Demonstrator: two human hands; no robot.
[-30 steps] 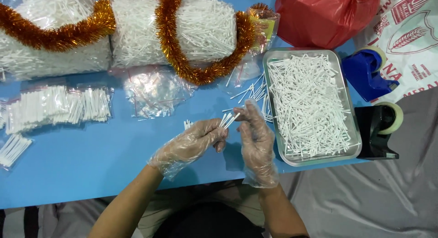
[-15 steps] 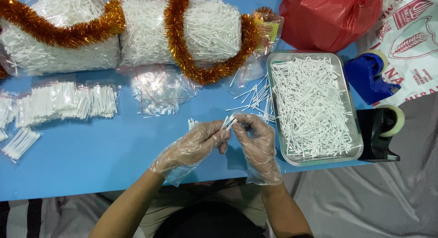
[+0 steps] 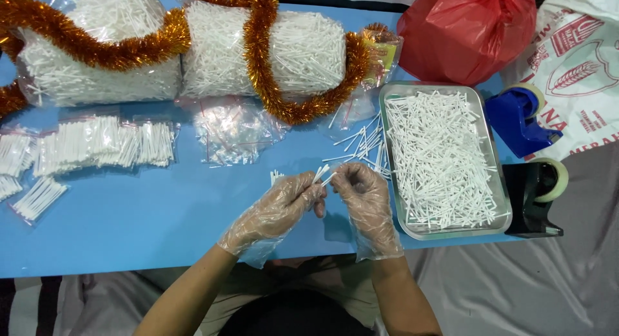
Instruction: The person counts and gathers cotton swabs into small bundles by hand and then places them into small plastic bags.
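Note:
Both hands wear thin clear plastic gloves and meet over the blue table (image 3: 129,226). My left hand (image 3: 277,210) pinches a small bunch of white sticks (image 3: 320,174), their tips poking up. My right hand (image 3: 366,197) touches the same bunch with its fingertips, holding a stick against it. Loose white sticks (image 3: 361,146) lie on the table just beyond my hands. A metal tray (image 3: 496,223) full of white sticks sits right of my right hand.
Two big clear bags of white sticks (image 3: 290,49) wrapped in orange tinsel (image 3: 258,46) lie at the back. Small filled packets (image 3: 103,143) line the left. Empty clear bags (image 3: 235,130) lie mid-table. A red plastic bag (image 3: 471,33), blue tape dispenser (image 3: 519,120) and black tape dispenser (image 3: 535,201) stand right.
My hands stay together on the bunch of sticks; the fingers shift slightly. The camera view has drifted a little.

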